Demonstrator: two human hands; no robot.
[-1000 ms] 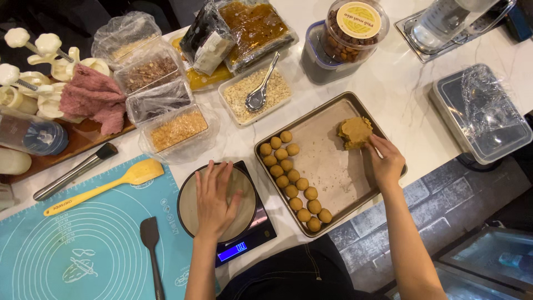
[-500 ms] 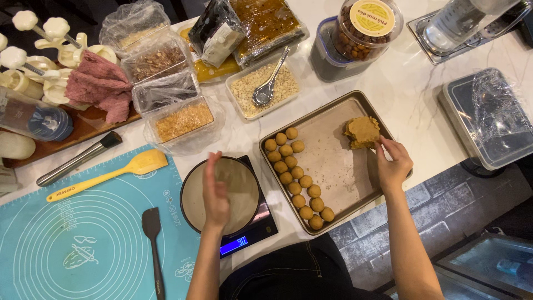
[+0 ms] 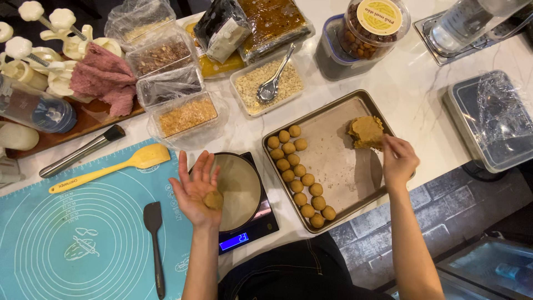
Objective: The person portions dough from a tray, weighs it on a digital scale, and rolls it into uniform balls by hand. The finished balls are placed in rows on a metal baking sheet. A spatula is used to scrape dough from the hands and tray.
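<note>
My left hand (image 3: 195,189) is turned palm up over the edge of a round plate (image 3: 241,186) on a small black scale (image 3: 250,233). A brown dough piece (image 3: 212,199) rests in the palm, fingers spread. My right hand (image 3: 397,161) reaches onto the metal baking tray (image 3: 338,161), its fingertips pinching at a tan lump of dough (image 3: 365,131) in the tray's far right corner. Several rolled dough balls (image 3: 300,178) line the tray's left side in two rows.
A teal silicone mat (image 3: 66,233) carries a yellow spatula (image 3: 105,168) and a dark spatula (image 3: 154,239). Behind are tubs of chopped nuts (image 3: 189,115), a crumb tub with a spoon (image 3: 272,83), a lidded jar (image 3: 372,25), white moulds (image 3: 33,33) and a foil-covered tin (image 3: 494,119).
My left hand has lifted off the plate and turned palm up, showing a dough piece. My right hand has stayed at the dough lump on the tray.
</note>
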